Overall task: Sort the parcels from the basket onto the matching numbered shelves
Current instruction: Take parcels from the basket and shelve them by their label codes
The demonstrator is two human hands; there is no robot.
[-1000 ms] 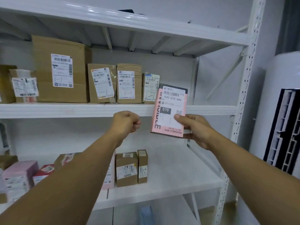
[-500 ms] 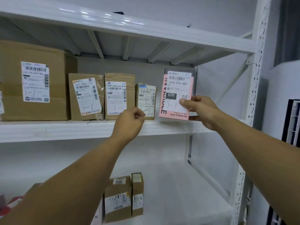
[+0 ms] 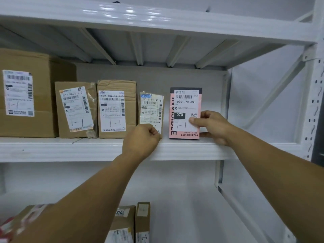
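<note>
Item: pink parcel (image 3: 185,109) (label 070-070-A80, handwritten 1-1); upright on the middle shelf (image 3: 70,148), just at 3 o'clock of a small taped parcel (image 3: 151,109); our right grip (image 3: 213,127) pinches its 3 o'clock edge, thumb on the label; our left grip (image 3: 141,141) clenched, empty, at 6 o'clock of the taped parcel.

Pink box (image 3: 185,113): white label read 070-070-A80, with 070 in a black block and 1-1 handwritten below. The box itself was printed INVISIBLE BRA. Small parcel (image 3: 151,109): 501E, then A21B, middle unclear. Middle carton (image 3: 116,109): 502 602-12 815, handwritten 1-1. Taped carton (image 3: 76,109): 507 P802 170, handwritten 1-1. Large carton (image 3: 26,93): handwritten 1-1, print too blurred.
</note>
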